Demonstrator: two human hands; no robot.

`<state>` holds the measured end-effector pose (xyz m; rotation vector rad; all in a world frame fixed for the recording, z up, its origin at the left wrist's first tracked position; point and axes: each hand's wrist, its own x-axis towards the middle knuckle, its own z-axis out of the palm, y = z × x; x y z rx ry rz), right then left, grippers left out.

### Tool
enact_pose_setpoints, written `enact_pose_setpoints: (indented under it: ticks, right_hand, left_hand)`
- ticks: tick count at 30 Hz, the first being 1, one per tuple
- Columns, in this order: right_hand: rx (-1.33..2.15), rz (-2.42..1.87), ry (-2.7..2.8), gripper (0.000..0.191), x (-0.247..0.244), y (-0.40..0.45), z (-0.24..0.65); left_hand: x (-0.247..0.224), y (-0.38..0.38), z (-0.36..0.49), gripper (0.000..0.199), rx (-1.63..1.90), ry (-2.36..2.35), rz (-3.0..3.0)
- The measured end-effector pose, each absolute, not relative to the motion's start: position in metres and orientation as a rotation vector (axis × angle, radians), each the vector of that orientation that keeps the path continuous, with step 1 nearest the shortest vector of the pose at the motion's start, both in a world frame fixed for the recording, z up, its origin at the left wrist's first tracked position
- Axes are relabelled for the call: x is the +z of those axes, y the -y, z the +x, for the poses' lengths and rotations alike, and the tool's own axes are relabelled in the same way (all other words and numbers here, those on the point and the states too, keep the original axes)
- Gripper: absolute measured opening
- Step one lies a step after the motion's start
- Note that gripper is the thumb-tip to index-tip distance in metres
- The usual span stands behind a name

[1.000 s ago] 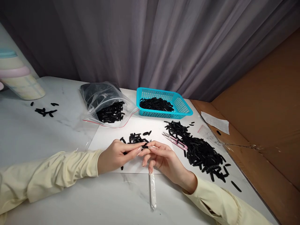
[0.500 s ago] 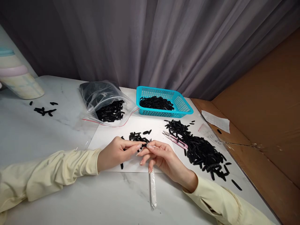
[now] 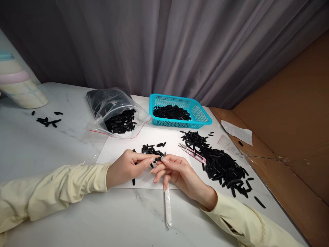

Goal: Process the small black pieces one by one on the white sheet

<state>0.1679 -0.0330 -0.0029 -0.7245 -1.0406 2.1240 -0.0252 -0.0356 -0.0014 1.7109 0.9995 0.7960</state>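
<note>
Over the white sheet [image 3: 113, 151], my left hand [image 3: 131, 166] and my right hand [image 3: 181, 173] meet fingertip to fingertip. Both pinch a small, slim black piece [image 3: 158, 159] between them, mostly covered by the fingers. The other fingers of my right hand are loosely curled. Just behind the fingertips lies a small cluster of black pieces [image 3: 149, 150]. Beneath my right hand a white-wrapped stick-like tool [image 3: 168, 209] points toward me; its middle is hidden. Pink thread snips [image 3: 195, 155] lie to the right, against a large heap of black pieces [image 3: 223, 166].
A turquoise basket [image 3: 205, 120] with black pieces stands at the back. Left of it is an open clear zip bag [image 3: 115, 103], also holding black pieces. Several loose pieces [image 3: 48, 122] lie near a tumbler [image 3: 24, 91] at far left. Cardboard [image 3: 288, 137] borders the right side.
Almost nothing differs. Both hands keep the same pinch, with only a very slight shift of the fingers and the view.
</note>
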Motion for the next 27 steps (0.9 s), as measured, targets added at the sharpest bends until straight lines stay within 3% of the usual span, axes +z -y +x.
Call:
enact_pose_setpoints:
  ticks: [27]
  right_hand:
    - [2.12,-0.707,1.059,0.02,-0.0013,0.0337,0.168]
  left_hand:
    - [0.0004,0.0359,-0.0249,0.035,0.798,-0.948,1.714]
